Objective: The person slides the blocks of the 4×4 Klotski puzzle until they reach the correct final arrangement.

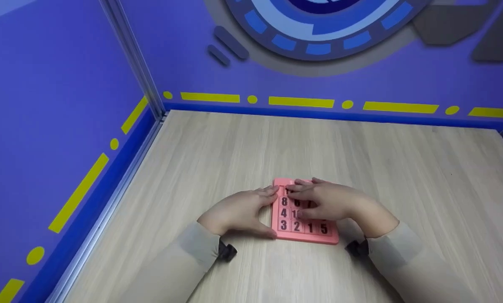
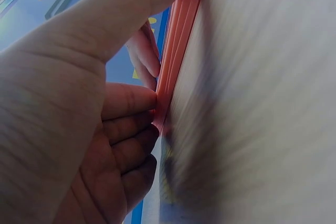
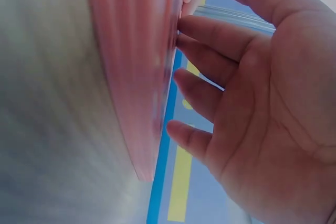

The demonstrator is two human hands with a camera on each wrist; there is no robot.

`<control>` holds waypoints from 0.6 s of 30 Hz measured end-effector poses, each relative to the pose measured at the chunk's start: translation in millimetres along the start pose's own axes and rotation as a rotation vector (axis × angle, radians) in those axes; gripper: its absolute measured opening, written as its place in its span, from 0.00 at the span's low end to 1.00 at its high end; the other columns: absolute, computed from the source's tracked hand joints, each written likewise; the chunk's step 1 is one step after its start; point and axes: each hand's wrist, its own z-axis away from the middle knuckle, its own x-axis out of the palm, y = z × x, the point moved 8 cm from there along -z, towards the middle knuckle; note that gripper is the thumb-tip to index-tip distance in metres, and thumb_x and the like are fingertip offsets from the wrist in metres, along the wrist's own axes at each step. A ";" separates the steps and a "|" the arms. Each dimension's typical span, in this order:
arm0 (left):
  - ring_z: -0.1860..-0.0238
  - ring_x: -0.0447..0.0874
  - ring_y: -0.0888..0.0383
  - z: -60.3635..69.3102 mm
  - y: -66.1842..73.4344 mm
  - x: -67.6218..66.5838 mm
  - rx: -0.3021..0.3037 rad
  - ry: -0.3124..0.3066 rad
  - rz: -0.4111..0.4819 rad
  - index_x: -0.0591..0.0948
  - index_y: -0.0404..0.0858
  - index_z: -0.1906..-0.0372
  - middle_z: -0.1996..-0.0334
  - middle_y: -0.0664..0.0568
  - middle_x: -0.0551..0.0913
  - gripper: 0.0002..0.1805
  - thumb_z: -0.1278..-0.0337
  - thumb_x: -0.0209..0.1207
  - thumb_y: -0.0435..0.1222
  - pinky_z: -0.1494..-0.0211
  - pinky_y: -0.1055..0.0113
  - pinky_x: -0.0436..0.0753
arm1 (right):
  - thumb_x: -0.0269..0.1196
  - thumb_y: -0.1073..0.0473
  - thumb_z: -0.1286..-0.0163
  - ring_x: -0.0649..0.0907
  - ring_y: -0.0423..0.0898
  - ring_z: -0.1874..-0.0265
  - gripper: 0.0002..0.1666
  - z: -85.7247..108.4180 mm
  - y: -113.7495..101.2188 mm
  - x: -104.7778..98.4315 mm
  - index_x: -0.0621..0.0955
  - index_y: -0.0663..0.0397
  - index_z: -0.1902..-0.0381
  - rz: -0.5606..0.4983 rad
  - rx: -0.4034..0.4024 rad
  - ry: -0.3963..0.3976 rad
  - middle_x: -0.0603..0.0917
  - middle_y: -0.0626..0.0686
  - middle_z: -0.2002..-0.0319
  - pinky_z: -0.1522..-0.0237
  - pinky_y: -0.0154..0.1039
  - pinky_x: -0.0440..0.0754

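A pink number puzzle (image 1: 304,239) with black digits on square tiles lies flat; its bottom row reads 3, 2, 1, 5. My left hand (image 1: 240,210) rests against its left side, thumb at the near corner and fingertips on the frame farther up. In the left wrist view the thumb and index finger of my left hand (image 2: 89,77) touch the pink edge (image 2: 176,51). Over the upper tiles lies my right hand (image 1: 329,200), fingers spread, covering several of them. The right wrist view shows the fingers of my right hand (image 3: 252,87) extended above the pink side (image 3: 136,66).
The puzzle lies on a light wood-grain table (image 1: 217,147). Blue-purple panels with yellow dashes, a left panel (image 1: 57,97) and a back panel (image 1: 184,50), stand along its edges, and a metal post (image 1: 133,59) joins them at the far left corner.
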 end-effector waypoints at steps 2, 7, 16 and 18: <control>0.07 0.59 0.55 -0.2 -0.3 0.0 0.000 0.003 0.001 0.67 0.41 0.11 0.08 0.51 0.60 0.62 0.42 0.80 0.64 0.04 0.57 0.63 | 0.63 0.38 0.14 0.63 0.58 0.08 0.38 1.9 0.7 -0.7 0.77 0.48 0.16 0.002 0.009 -0.009 0.70 0.50 0.12 0.05 0.70 0.52; 0.07 0.59 0.55 -0.3 -1.6 0.5 -0.002 0.007 0.001 0.68 0.41 0.11 0.08 0.51 0.60 0.62 0.43 0.80 0.64 0.04 0.57 0.62 | 0.61 0.36 0.13 0.64 0.60 0.08 0.38 5.5 3.4 -2.5 0.77 0.48 0.16 0.009 0.046 -0.035 0.70 0.51 0.11 0.06 0.72 0.53; 0.07 0.58 0.55 -0.4 -1.7 0.9 -0.003 0.010 0.003 0.68 0.42 0.11 0.08 0.52 0.60 0.62 0.44 0.80 0.65 0.04 0.57 0.62 | 0.62 0.38 0.13 0.66 0.60 0.09 0.35 11.4 3.5 -7.4 0.80 0.47 0.18 0.046 0.090 -0.036 0.73 0.50 0.13 0.07 0.71 0.55; 0.07 0.58 0.55 -0.2 -1.6 0.7 -0.006 0.010 0.002 0.68 0.42 0.11 0.08 0.53 0.59 0.62 0.44 0.80 0.65 0.04 0.57 0.61 | 0.63 0.39 0.14 0.67 0.60 0.10 0.34 11.9 0.8 -8.8 0.81 0.47 0.19 0.074 0.087 -0.021 0.74 0.52 0.14 0.07 0.72 0.56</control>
